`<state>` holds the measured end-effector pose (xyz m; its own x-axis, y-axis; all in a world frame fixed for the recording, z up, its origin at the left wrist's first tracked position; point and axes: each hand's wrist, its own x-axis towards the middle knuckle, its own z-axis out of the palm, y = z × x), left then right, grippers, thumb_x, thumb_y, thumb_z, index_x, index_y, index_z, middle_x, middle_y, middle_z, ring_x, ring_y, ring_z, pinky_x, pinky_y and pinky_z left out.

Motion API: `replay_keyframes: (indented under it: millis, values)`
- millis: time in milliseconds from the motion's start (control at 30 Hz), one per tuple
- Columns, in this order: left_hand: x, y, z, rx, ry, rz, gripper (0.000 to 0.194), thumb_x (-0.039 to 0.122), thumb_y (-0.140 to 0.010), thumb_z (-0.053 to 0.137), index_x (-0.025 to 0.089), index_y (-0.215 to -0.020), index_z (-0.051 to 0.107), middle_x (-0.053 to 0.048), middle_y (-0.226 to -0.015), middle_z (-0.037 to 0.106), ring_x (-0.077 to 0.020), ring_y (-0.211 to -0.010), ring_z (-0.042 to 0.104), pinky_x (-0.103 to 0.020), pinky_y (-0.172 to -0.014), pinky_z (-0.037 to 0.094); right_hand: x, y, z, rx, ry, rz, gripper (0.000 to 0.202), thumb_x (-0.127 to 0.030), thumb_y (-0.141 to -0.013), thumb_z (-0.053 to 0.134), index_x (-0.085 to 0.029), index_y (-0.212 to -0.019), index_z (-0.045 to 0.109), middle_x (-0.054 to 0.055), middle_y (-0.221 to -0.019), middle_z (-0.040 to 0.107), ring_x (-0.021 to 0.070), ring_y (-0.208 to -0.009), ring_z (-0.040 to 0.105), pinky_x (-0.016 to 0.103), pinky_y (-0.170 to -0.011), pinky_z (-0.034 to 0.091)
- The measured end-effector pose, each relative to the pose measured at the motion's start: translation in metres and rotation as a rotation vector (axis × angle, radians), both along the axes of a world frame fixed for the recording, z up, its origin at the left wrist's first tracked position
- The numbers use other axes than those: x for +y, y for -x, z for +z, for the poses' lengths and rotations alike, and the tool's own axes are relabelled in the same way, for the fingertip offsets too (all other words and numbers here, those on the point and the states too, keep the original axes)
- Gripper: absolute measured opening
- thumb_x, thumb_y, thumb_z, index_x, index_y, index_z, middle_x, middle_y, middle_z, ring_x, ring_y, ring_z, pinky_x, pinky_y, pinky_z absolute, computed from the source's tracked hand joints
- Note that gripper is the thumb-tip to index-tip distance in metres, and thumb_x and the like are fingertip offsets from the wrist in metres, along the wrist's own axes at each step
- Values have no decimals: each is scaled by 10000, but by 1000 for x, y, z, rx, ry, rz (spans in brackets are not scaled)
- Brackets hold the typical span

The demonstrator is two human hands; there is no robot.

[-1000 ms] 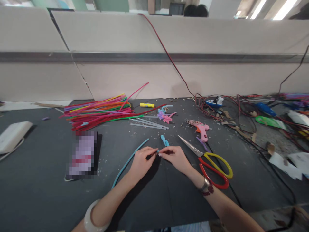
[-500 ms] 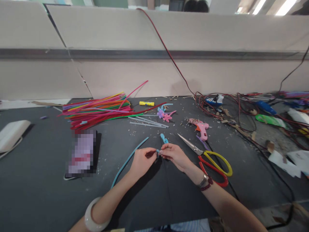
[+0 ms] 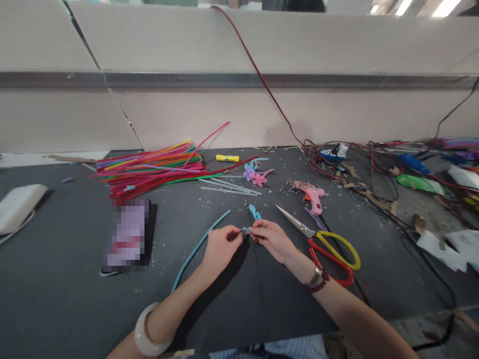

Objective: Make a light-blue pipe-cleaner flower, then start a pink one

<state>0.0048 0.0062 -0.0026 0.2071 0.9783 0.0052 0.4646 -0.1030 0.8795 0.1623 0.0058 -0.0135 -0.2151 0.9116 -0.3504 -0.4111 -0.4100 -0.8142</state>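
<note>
My left hand (image 3: 224, 244) and my right hand (image 3: 272, 240) meet over the dark table, both pinching a small piece of light blue pipe cleaner (image 3: 245, 230) between the fingertips. Just beyond my right fingers, a looped light blue piece (image 3: 255, 212) lies on the table. A long blue pipe cleaner (image 3: 198, 248) curves beside my left forearm. Scissors (image 3: 312, 234) with yellow and red handles lie spread to the right of my right hand. Further back are small purple, pink and blue flower shapes (image 3: 258, 178).
At the back left is a bundle of coloured pipe cleaners (image 3: 153, 169), with a phone (image 3: 127, 234) nearer. A yellow glue stick (image 3: 227, 158), glue sticks (image 3: 230, 187), pink glue gun (image 3: 312, 194) and tangled red cables (image 3: 370, 164) lie beyond my hands.
The camera view has shifted slightly. Both hands remain together at nearly the same place, with the small blue piece turned a little between the fingertips.
</note>
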Motion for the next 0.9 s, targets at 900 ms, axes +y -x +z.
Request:
replay_keyframes:
  millis: [900]
  values:
    - [0, -1, -1, 73, -221, -128, 236, 187, -782, 472, 191, -924, 660, -40, -875, 691, -159, -735, 636, -242, -674, 474, 1, -1, 2, 25, 2, 39, 160, -179, -599, 697, -126, -727, 617, -10, -653, 603, 66, -603, 535, 196, -607, 381]
